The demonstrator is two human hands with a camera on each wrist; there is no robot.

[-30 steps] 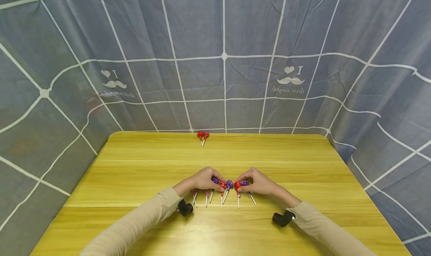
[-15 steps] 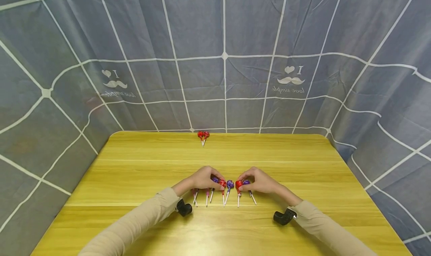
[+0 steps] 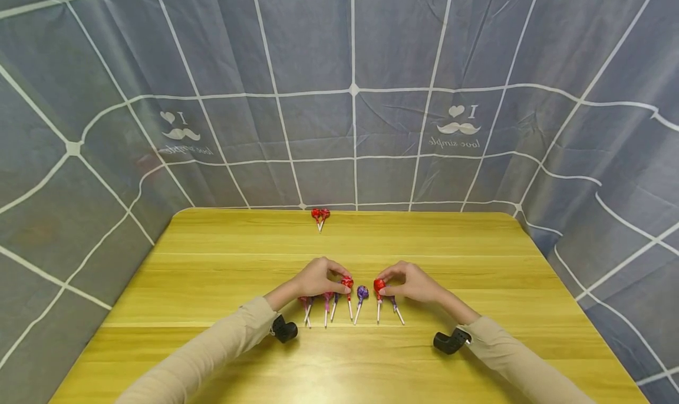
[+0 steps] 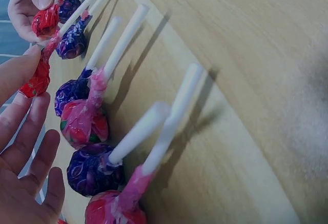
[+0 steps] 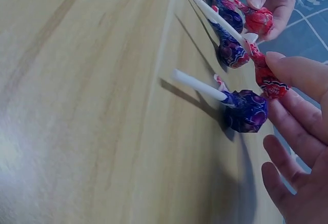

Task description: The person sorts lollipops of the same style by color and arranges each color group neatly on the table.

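My left hand pinches a red-wrapped lollipop between thumb and fingertips, and its other fingers are spread. Another red lollipop is pinched by the thumb and fingers of my right hand. Between the two hands a purple lollipop lies on the table, stick toward me. Under the right hand lies one more purple lollipop, partly covered in the head view. Beside and below the left hand are pink lollipops and purple lollipops in a row, some heads hidden from the head camera.
Two red lollipops lie with crossed sticks at the far edge of the wooden table. A grey curtain with white lines hangs behind and along both sides. Black wrist cameras sit on both wrists.
The hands have drawn slightly apart and a little away from me, each carrying its red lollipop. The gap around the middle purple lollipop is wider, and that lollipop has hardly moved.
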